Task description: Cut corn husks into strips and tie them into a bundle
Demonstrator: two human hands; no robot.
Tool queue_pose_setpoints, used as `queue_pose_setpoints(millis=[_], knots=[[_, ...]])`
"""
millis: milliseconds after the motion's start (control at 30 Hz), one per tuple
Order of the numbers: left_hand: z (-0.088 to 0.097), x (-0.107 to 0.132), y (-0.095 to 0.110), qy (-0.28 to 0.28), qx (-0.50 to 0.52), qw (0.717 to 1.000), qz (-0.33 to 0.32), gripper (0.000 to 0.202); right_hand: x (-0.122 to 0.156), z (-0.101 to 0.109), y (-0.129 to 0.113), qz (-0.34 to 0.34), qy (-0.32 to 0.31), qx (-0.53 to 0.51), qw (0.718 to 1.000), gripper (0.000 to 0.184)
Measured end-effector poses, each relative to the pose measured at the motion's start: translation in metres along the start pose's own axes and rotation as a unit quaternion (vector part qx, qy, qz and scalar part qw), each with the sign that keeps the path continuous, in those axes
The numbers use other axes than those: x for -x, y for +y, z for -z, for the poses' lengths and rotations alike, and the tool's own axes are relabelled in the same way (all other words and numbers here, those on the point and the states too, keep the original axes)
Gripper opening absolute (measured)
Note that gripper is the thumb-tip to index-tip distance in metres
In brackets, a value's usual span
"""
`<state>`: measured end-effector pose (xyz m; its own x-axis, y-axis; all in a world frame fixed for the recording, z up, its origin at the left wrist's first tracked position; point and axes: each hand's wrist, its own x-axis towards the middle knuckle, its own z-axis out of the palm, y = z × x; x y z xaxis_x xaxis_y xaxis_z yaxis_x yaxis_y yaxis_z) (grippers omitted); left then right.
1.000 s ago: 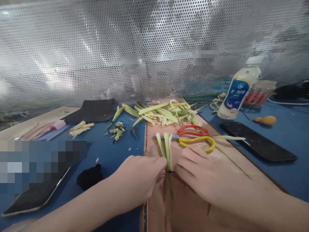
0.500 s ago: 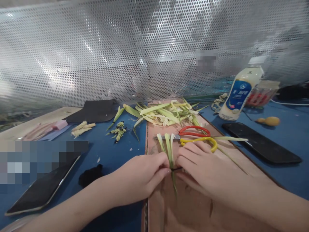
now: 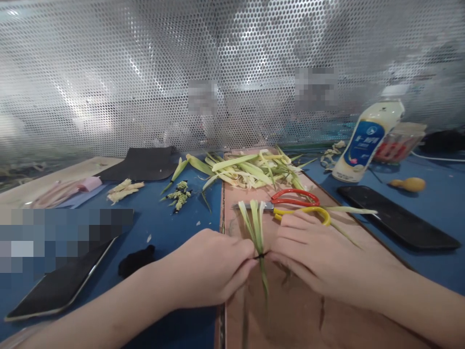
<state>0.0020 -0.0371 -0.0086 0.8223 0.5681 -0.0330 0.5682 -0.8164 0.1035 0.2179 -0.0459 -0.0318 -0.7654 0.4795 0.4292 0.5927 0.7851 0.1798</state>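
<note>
A small bundle of green leaf strips [image 3: 256, 225] lies on a brown board [image 3: 312, 320], fanned out at its far end. A thin black tie [image 3: 262, 255] crosses the bundle. My left hand [image 3: 212, 269] pinches the tie's left end with closed fingers. On the other side my right hand [image 3: 319, 259] pinches its right end. Just beyond my right hand lie scissors with a red and a yellow handle [image 3: 296, 204].
A heap of green and pale leaf strips [image 3: 250, 170] covers the board's far end. On the blue table are a dark phone [image 3: 397, 216] at right, a white bottle with blue label [image 3: 368, 142], another dark phone [image 3: 60, 282] at left, small plant bits [image 3: 179, 195] and a perforated metal screen [image 3: 218, 72] behind.
Both hands have stayed at the bundle and the black tie has drawn tighter round the strips. The bundle has shifted slightly right and the view has risen a little.
</note>
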Motion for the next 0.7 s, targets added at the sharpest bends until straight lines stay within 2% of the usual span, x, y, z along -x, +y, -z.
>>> queue_pose_setpoints(millis=[167, 333, 567, 700], knots=[[-0.004, 0.001, 0.0, 0.04, -0.03, 0.999, -0.018, 0.022, 0.004, 0.0, -0.003, -0.038, -0.048, -0.05, 0.997, 0.022], [-0.008, 0.002, 0.005, 0.06, -0.037, 0.997, -0.012, 0.02, 0.003, 0.004, -0.01, -0.04, -0.054, -0.044, 0.997, 0.02], [-0.014, 0.001, 0.017, 0.081, 0.007, 0.994, 0.07, 0.022, -0.003, 0.007, -0.021, -0.087, -0.022, -0.079, 0.993, 0.016], [-0.018, -0.001, 0.021, 0.085, 0.055, 0.987, 0.127, 0.021, -0.004, 0.004, -0.024, -0.126, -0.044, -0.092, 0.987, 0.016]])
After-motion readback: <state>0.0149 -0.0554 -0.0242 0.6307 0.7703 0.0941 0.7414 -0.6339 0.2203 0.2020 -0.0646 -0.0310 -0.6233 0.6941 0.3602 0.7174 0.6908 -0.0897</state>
